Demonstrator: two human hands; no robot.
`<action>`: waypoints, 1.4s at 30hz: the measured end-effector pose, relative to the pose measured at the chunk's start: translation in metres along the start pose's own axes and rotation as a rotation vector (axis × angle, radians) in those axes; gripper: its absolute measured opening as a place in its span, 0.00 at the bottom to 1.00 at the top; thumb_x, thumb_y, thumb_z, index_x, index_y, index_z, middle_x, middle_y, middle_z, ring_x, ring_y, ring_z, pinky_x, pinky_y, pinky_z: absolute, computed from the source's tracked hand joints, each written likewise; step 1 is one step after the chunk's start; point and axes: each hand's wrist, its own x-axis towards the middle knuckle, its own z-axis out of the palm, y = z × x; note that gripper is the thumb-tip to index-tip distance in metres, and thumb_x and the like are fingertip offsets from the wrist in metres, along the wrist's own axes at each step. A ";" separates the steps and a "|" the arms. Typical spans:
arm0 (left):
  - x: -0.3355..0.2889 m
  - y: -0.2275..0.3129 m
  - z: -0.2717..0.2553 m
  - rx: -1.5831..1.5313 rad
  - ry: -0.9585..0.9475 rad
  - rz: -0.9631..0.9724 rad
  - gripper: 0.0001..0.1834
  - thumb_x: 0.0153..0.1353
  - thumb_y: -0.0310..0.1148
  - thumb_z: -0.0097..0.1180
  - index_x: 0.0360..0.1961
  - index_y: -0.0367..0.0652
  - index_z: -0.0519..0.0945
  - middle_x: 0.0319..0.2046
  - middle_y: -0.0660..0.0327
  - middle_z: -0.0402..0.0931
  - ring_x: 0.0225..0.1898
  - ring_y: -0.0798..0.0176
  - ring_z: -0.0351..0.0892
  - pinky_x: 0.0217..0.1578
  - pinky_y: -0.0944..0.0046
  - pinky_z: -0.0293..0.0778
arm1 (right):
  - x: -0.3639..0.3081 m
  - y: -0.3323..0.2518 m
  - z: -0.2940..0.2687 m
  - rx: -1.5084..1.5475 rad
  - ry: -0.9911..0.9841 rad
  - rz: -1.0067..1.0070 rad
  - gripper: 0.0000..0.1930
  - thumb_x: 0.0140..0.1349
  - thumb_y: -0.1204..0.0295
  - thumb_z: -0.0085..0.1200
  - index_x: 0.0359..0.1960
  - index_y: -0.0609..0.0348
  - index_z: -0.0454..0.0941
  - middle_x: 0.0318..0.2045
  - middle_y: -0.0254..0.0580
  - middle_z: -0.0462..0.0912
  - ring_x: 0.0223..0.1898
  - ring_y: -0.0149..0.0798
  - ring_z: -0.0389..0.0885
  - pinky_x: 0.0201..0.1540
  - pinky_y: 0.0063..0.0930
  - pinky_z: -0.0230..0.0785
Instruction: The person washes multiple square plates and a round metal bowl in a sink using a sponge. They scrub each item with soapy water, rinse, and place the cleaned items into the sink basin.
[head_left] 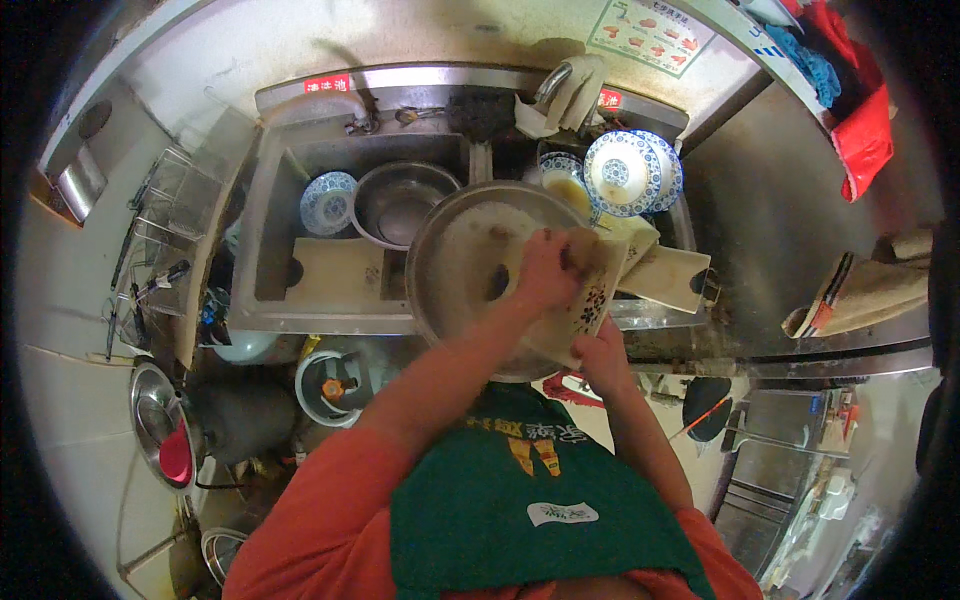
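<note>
My right hand (603,362) grips the lower edge of a cream rectangular plate (592,312) with a dark floral print, which is tilted over a large round metal basin (422,285). Cloudy, foamy water shows in the basin. My left hand (548,275) is closed on a brownish pad (588,252) pressed to the plate's upper part; blur hides whether it is a sponge or a cloth. Blue-and-white round plates (622,172) stand just beyond, in the right sink. Another cream rectangular plate (668,277) lies across that sink's front edge.
In the left sink (270,190) are a metal bowl (405,200), a blue-patterned bowl (328,203) and a cream plate (335,270). A faucet (362,122) stands behind, and a cloth (582,92) hangs over another. A wire rack (165,230) is at left; a brown towel (865,290) lies right.
</note>
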 end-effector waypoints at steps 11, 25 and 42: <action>-0.025 0.011 0.006 -0.118 0.026 0.177 0.16 0.49 0.28 0.64 0.41 0.37 0.78 0.40 0.47 0.79 0.43 0.41 0.79 0.45 0.48 0.75 | 0.014 0.015 -0.002 0.040 0.028 -0.166 0.22 0.50 0.83 0.45 0.50 0.61 0.73 0.40 0.34 0.79 0.37 0.30 0.77 0.37 0.25 0.70; -0.017 0.025 -0.010 -0.196 -0.050 0.036 0.10 0.53 0.27 0.61 0.39 0.39 0.81 0.39 0.47 0.80 0.44 0.42 0.79 0.45 0.48 0.76 | 0.011 0.006 0.004 -0.081 0.014 -0.150 0.16 0.50 0.80 0.47 0.42 0.62 0.75 0.33 0.34 0.79 0.34 0.30 0.77 0.35 0.26 0.69; -0.057 -0.057 -0.059 0.087 -0.574 -0.111 0.18 0.51 0.28 0.62 0.46 0.47 0.84 0.40 0.50 0.83 0.41 0.41 0.82 0.44 0.48 0.78 | 0.010 0.015 -0.001 0.240 0.175 0.064 0.26 0.49 0.79 0.44 0.54 0.68 0.73 0.43 0.45 0.84 0.38 0.40 0.84 0.39 0.32 0.80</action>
